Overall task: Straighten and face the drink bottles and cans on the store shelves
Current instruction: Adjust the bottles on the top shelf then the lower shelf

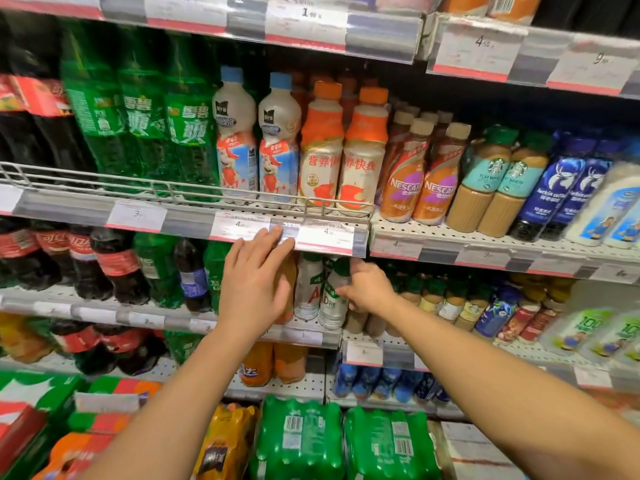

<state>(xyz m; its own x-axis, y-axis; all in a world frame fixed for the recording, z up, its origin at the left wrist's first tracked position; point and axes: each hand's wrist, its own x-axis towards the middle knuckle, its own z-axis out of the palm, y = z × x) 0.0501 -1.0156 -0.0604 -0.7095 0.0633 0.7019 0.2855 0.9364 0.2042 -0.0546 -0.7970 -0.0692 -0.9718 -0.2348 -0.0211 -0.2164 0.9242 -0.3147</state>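
1. Reaching into the middle shelf (pixel 311 336), both bare arms are seen stretched out from the bottom of the frame.
2. Left hand (pixel 254 278) is spread flat with the fingers apart, laid over an orange bottle (pixel 289 271) that's mostly hidden behind it. Fingertips are up against the price strip (pixel 325 237) of the shelf above. Whether anything is actually gripped can't be told from here.
3. Right hand (pixel 367 289) is tucked in just beside two clear bottles with green caps (pixel 322 292), thumb touching the side of the right-hand one. Fingers are curled behind it, so a proper clamp can't be confirmed either.
4. Those clear bottles are standing upright at the front edge of the shelf, between the two hands, labels facing out.
5. One level up, the white milk-drink bottles with blue caps (pixel 258 140) and the orange-capped bottles (pixel 343 150) are lined up behind a wire rail (pixel 173 190), all upright.
6. Further right on that level, Nescafe bottles (pixel 420 178), Starbucks bottles (pixel 495 181) and dark blue coffee bottles (pixel 557 188) are leaning a bit in the wide-angle view.
7. Big green soda bottles (pixel 145 116) and cola bottles (pixel 100 261) are stacked to the left.
8. Shrink-wrapped green packs (pixel 339 441) are sitting at the bottom.
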